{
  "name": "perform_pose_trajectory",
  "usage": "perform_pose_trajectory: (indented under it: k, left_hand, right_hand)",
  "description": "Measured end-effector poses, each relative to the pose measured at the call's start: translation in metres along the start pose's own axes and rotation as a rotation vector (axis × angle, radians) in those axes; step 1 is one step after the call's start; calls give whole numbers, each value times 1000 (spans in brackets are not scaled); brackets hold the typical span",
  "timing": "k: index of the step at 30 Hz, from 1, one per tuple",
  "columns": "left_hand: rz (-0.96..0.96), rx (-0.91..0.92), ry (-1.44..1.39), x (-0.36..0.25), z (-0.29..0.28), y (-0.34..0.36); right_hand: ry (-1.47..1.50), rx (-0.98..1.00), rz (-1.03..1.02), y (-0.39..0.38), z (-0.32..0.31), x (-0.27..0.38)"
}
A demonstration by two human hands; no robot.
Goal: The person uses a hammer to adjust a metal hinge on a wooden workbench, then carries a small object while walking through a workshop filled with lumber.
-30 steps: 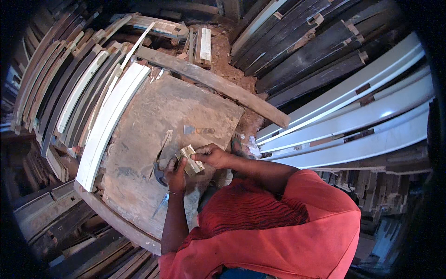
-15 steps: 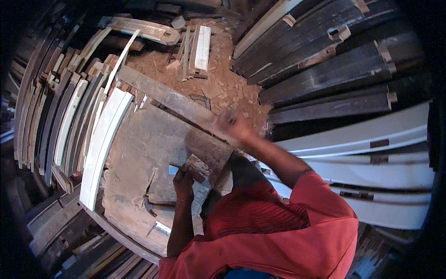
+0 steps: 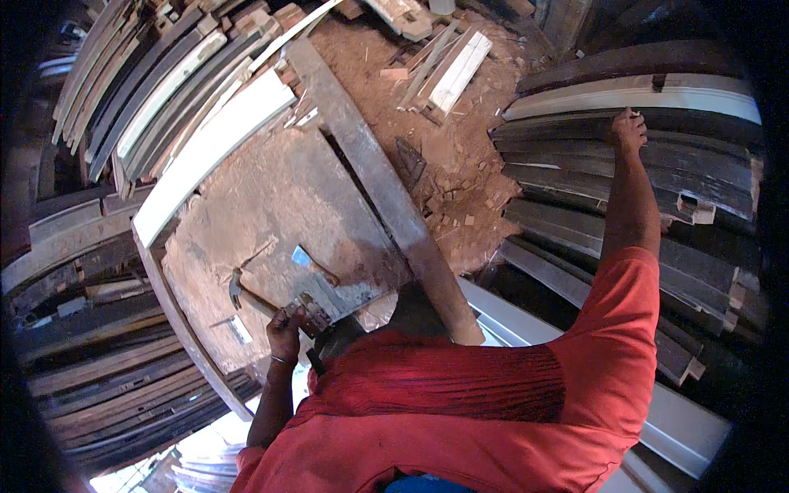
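My left hand [image 3: 283,331] grips a small rectangular metal piece [image 3: 308,316], apparently a hinge, over the lower part of the worn wooden bench top [image 3: 230,205]. Beside it lies a claw hammer [image 3: 237,292], head to the left. A scraper with a pale blue blade [image 3: 302,256] rests a little above, and a narrow tool with a white part [image 3: 240,329] lies to the left. My right hand [image 3: 629,129] is stretched out to the stack of dark boards [image 3: 575,148], its fingers curled near a pale board [image 3: 625,90]; what they hold is too small to tell.
A long plank [image 3: 362,148] edges the bench's right side. Stacked old boards [image 3: 156,90] fill the upper left and lower left [image 3: 123,378]. Offcuts [image 3: 460,70] lie on the reddish, debris-strewn ground. White boards [image 3: 682,435] are at the lower right.
My right hand has left the metal piece and swung out to the upper right onto the board stack. My left hand keeps the piece. The view has turned rightward.
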State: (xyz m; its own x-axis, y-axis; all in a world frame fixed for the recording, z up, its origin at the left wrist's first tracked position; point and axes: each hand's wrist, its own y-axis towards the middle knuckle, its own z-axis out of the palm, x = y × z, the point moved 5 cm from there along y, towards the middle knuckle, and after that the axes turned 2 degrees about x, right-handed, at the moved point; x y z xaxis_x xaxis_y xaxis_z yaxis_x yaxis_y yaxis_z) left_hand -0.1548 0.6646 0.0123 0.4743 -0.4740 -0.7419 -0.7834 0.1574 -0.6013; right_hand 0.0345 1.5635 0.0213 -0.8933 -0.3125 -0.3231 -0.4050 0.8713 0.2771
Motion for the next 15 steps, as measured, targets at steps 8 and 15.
perform_pose_trajectory:
  k: [8, 15]
  left_hand:
    - [14, -86, 12, 29, -4, -2]
    - [24, -156, -49, 30, -36, -17]
  right_hand:
    - [529, -332, 33, -91, -79, 85]
    - [1113, -785, 296, -191, -60, 90]
